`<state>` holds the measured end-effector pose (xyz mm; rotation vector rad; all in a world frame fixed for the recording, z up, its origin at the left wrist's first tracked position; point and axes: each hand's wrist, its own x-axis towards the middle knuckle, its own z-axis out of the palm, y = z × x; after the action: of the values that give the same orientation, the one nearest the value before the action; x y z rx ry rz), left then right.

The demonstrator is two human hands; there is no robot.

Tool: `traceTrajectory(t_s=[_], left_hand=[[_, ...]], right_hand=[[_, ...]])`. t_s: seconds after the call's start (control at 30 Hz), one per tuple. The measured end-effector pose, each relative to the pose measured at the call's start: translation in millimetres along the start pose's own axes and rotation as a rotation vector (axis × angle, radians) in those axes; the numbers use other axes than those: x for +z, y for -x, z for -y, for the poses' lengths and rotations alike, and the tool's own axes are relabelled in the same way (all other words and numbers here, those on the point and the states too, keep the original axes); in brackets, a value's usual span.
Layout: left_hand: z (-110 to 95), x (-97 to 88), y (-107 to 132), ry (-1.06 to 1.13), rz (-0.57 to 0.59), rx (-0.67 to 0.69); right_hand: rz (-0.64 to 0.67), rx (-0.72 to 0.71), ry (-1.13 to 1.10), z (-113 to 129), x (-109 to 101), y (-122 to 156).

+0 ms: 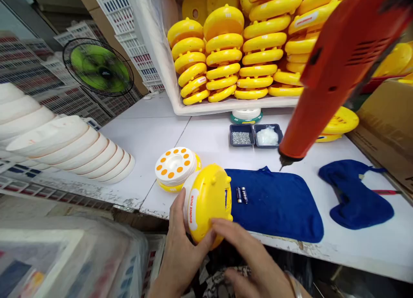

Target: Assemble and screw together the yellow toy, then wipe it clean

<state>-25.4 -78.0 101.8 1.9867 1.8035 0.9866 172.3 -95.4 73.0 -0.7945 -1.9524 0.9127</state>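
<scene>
My left hand (182, 250) grips the rim of a round yellow toy casing marked "Bounce Duck" (206, 203), which stands tilted on its edge. My right hand (245, 259) presses its fingers on the casing's lower right side. Just beyond it, a white disc with orange dots (176, 169) rests on a yellow base. Two dark AA batteries (241, 194) lie on a blue cloth pad (274, 207) close to the casing. An orange electric screwdriver (342, 69) hangs above the pad, apart from both hands, its bit pointing down.
A small dark tray (254, 135) holds screws and a white substance on the white table (151, 130). A white crate of stacked yellow casings (222, 52) stands behind it. White shells (71, 147) lie at left, with a second blue cloth (355, 194) at right.
</scene>
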Motion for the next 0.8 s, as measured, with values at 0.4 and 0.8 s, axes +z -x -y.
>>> traceTrajectory(t_s=[0.4, 0.8], left_hand=[[3, 1.2, -3, -0.058, -0.056, 0.02], [6, -0.7, -8, 0.037, -0.041, -0.045]], right_hand=[[-0.228, 0.398, 0.076, -51, -14, -51], [-0.5, 0.411, -0.114, -63, -2, -49]])
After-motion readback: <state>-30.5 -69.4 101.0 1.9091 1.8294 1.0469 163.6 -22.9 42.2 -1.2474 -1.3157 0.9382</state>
